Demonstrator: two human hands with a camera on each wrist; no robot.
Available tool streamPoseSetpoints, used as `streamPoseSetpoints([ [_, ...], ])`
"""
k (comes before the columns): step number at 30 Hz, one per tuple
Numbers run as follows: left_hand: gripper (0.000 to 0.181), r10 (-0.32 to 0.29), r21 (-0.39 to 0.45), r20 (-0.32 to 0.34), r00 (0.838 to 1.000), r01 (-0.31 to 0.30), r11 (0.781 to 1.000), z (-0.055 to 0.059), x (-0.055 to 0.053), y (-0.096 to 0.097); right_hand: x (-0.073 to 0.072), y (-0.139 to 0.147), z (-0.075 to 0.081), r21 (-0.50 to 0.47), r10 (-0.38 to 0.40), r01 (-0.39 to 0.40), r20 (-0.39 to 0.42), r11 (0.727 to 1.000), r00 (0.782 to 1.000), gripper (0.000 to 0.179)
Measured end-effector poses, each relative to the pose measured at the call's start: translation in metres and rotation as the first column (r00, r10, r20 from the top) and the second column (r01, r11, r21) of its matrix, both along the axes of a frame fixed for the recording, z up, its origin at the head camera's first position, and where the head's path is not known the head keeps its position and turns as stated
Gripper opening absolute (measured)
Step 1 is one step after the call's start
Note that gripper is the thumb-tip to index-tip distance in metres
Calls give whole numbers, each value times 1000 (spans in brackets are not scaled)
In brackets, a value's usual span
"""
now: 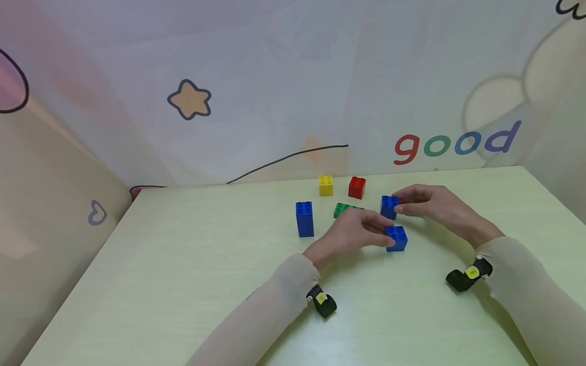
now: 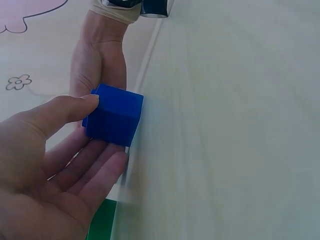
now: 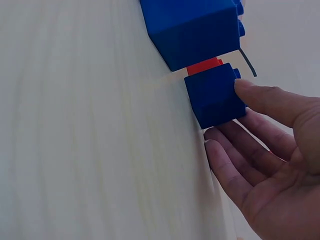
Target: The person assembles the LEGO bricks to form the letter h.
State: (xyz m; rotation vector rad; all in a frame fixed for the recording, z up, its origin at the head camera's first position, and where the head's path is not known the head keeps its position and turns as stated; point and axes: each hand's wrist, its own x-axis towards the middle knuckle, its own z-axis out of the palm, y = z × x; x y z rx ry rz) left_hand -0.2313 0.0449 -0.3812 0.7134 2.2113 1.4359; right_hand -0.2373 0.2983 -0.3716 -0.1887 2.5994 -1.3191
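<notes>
The left hand (image 1: 357, 227) pinches the nearer blue block (image 1: 398, 240) with its thumb on one side and fingers on the other, while the right hand (image 1: 423, 201) grips the farther blue block (image 1: 388, 208) in much the same way. The two blocks are close together but apart, studs up, and I cannot tell whether either is clear of the table (image 1: 183, 284). They look like hard moulded plastic, so they are probably light, stiff and hard to break, though the smooth sides could slip a little under a loose pinch. Opposite flat faces seem the best place to take hold, low enough to leave the studs uncovered. Beyond the left hand, the green block (image 1: 344, 209) lies partly hidden, with the tall blue block (image 1: 305, 221) upright to its left and the yellow block (image 1: 325, 187) and red block (image 1: 356, 188) farther back
</notes>
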Motion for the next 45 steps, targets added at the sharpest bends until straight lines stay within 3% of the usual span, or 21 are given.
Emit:
streamPoseSetpoints([
  [11, 34, 30, 11, -2, 1000, -30, 999, -1, 0, -2, 2, 4, 11, 13, -29, 29, -24, 999, 999, 63],
  [23, 35, 37, 7, -14, 999, -37, 999, -2, -1, -4, 9, 10, 20, 3, -6, 7, -65, 1000, 998, 56],
  [34, 36, 55, 19, 2, 998, -55, 998, -5, -1, -6, 22, 4, 33, -31, 76, -81, -128, 996, 989, 42],
  [45, 33, 58, 40, 10, 998, -58, 997, -6, 0, -6, 24, 4, 34, -24, 163, -167, -116, 986, 980, 32],
])
